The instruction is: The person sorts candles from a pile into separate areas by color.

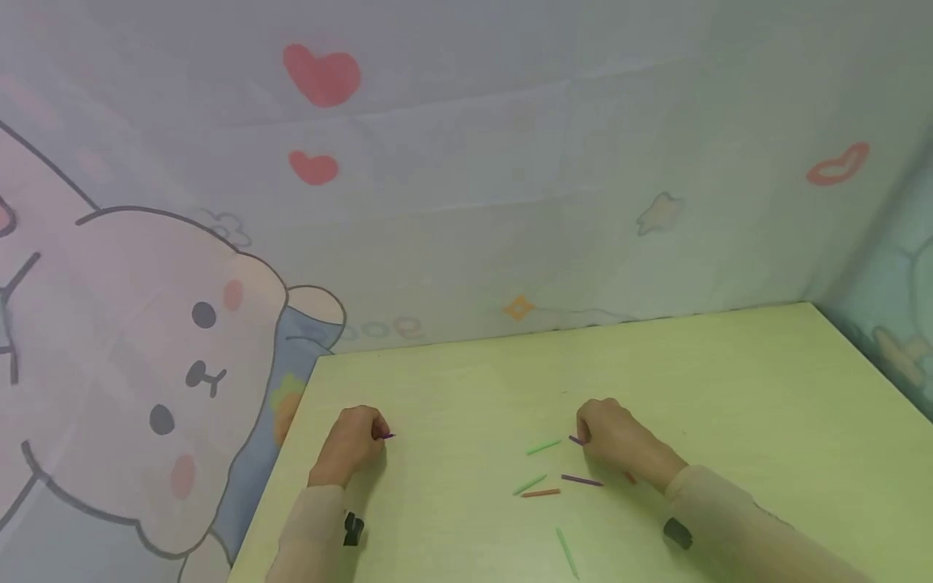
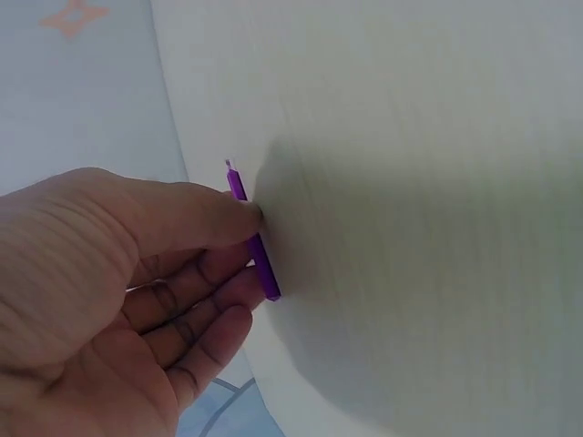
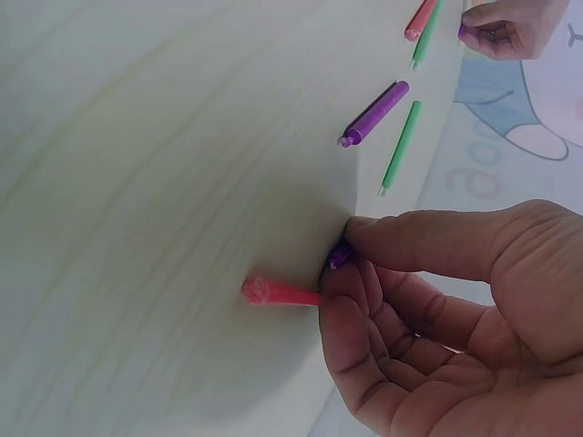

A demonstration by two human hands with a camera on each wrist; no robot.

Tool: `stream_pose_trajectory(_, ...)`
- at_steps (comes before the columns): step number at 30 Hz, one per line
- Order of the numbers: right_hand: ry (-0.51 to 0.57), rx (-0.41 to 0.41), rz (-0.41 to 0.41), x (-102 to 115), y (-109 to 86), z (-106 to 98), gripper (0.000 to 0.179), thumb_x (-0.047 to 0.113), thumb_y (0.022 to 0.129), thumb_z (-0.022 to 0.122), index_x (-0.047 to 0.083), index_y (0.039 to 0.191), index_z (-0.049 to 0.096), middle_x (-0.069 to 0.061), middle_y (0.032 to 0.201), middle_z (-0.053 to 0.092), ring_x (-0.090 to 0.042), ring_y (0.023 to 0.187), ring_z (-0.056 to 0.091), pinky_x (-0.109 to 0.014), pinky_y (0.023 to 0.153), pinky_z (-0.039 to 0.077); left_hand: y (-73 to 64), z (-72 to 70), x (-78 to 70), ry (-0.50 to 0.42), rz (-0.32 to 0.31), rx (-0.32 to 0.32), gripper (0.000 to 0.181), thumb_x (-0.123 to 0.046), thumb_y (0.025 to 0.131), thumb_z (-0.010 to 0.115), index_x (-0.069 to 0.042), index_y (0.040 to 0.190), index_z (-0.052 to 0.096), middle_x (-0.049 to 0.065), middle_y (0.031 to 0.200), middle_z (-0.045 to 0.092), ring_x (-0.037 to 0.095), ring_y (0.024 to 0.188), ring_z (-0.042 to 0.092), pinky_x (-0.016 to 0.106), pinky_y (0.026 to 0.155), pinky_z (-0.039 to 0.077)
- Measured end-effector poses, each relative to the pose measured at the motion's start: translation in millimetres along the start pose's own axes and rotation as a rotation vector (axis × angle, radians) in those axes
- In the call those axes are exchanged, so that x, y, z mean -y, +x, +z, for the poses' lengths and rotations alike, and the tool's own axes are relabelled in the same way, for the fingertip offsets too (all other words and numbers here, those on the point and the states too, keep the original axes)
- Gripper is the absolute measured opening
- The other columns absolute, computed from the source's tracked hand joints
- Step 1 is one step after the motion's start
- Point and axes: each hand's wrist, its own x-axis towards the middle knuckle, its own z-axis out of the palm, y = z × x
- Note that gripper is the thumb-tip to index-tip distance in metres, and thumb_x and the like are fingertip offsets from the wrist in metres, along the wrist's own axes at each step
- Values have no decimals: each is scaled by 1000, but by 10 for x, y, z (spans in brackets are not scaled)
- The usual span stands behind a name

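My left hand (image 1: pixel 355 440) pinches a purple candle (image 2: pixel 263 264) between thumb and fingers, close over the left part of the table. The candle's wick end points up in the left wrist view. Over on the right, my right hand (image 1: pixel 618 431) holds another purple candle (image 3: pixel 341 254) in a thumb-and-finger pinch; much of it is hidden by the fingers. Just beside those fingers lies a red-orange candle (image 3: pixel 282 292), mostly covered by the forearm in the head view. Another purple candle (image 1: pixel 581 480) lies flat in front of the right hand.
Between the hands lie a green candle (image 1: pixel 543 447), a second green candle (image 1: pixel 530 484) and an orange candle (image 1: pixel 541 492). Nearer the front is one more green candle (image 1: pixel 567 553). A printed cloth (image 1: pixel 466 178) hangs behind the pale table (image 1: pixel 452 397).
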Motion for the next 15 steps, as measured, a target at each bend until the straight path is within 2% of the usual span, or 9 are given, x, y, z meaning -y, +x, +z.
stream_pose_trajectory(3, -6, 6, 1, 7, 21, 5, 27, -20, 82, 65, 7, 80, 63, -5, 86, 63, -20, 75, 58, -31, 65, 55, -3, 5, -31, 28, -2, 0, 14, 9, 88, 82, -4, 90, 78, 5, 87, 72, 21, 81, 66, 43, 77, 62)
stream_pose_trajectory(7, -3, 14, 18, 8, 19, 5, 28, -20, 82, 63, 7, 81, 62, -5, 87, 62, -21, 74, 58, -31, 64, 54, -11, 2, -120, 59, 35, -10, 12, 5, 88, 85, -4, 92, 78, 7, 90, 74, 23, 85, 69, 47, 81, 63)
stream_pose_trajectory(12, 27, 5, 22, -25, -2, 13, 29, -22, 82, 57, 7, 80, 61, -6, 85, 61, -18, 63, 58, -27, 55, 51, 16, -15, -328, 43, 108, -41, 12, 4, 89, 83, -2, 100, 80, 11, 97, 75, 27, 91, 71, 49, 84, 63)
stream_pose_trajectory(15, 39, -3, 25, -43, -10, 20, 30, -22, 83, 56, 7, 79, 60, -6, 84, 61, -16, 57, 57, -24, 50, 47, 42, -16, -484, 9, 157, -47, 16, 1, 91, 86, -1, 106, 80, 12, 102, 77, 29, 96, 73, 48, 88, 63)
